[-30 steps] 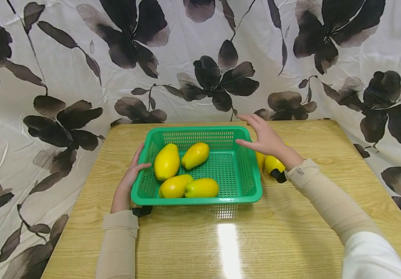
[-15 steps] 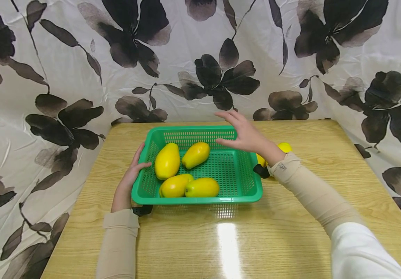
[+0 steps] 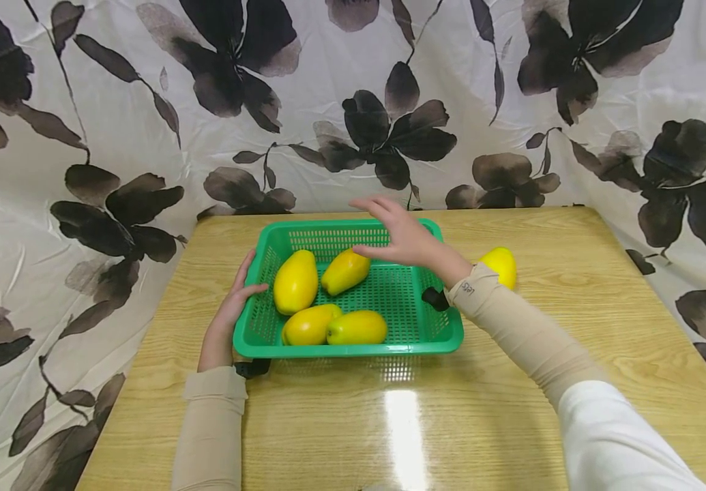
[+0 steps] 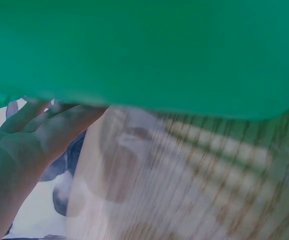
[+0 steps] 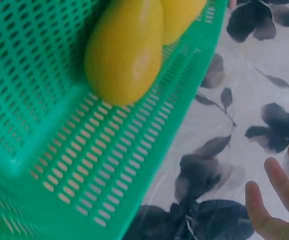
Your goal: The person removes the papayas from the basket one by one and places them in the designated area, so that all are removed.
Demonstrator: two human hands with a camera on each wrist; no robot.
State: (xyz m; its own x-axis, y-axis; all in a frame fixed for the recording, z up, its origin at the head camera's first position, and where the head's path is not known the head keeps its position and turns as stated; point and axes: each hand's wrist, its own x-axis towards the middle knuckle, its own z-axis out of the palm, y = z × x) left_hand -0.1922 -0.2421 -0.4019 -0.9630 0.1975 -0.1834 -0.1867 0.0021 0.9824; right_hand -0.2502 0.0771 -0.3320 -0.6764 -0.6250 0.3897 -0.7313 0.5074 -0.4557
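left hand [image 3: 228, 314] gripping the green basket [image 3: 353, 351], right hand [image 3: 404, 235] above it, fingers spread, four yellow fruits [image 3: 295, 281] inside between both, another fruit [image 3: 501, 266] beside the right wrist

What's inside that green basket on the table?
Four yellow fruits lie in the basket, mostly toward its left. The right hand hides part of its back wall and the tip of one fruit; whatever lies directly beneath the fruits can't be seen.

In the green basket [image 3: 353, 351], 4 yellow fruits [image 3: 295, 283] block left; floor rightward is free.
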